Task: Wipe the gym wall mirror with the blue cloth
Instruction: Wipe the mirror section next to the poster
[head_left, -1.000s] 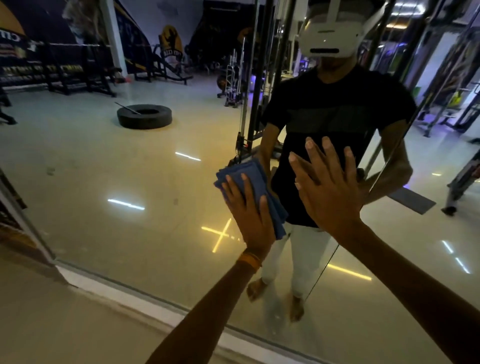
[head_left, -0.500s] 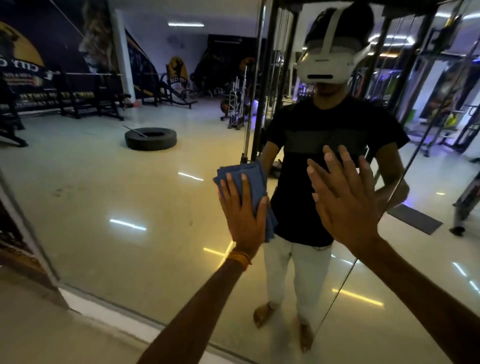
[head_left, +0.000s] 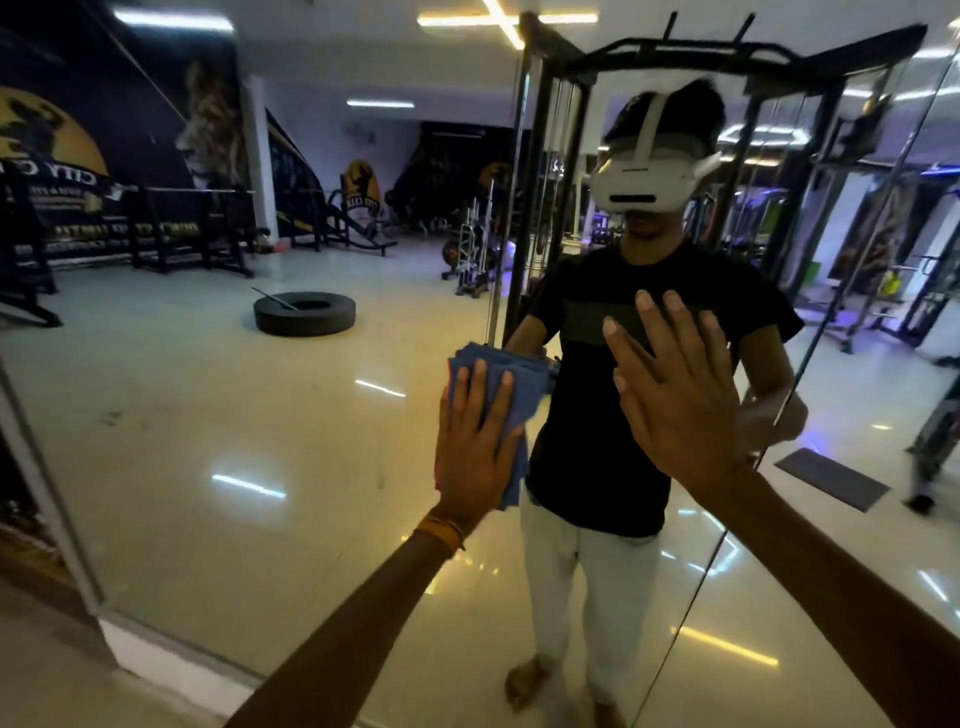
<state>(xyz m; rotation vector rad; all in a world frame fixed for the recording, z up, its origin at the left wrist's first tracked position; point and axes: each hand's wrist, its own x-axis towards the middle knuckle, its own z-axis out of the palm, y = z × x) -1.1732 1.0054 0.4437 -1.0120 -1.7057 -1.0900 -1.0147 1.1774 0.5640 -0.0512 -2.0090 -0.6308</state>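
Higher now, the flat left hand (head_left: 475, 447) pins the limp folded blue cloth (head_left: 524, 370), palm-centred, to the glass wall mirror (head_left: 249, 447). Right hand (head_left: 675, 400) rests splayed, empty.

The folded blue cloth (head_left: 511, 374) lies flat against the tall wall mirror (head_left: 208, 441) under the left hand's (head_left: 475, 457) straight fingers, its layered edges showing above the fingertips, left of the right hand (head_left: 675, 410).

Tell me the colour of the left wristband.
The wristband is orange, seen in the head view.
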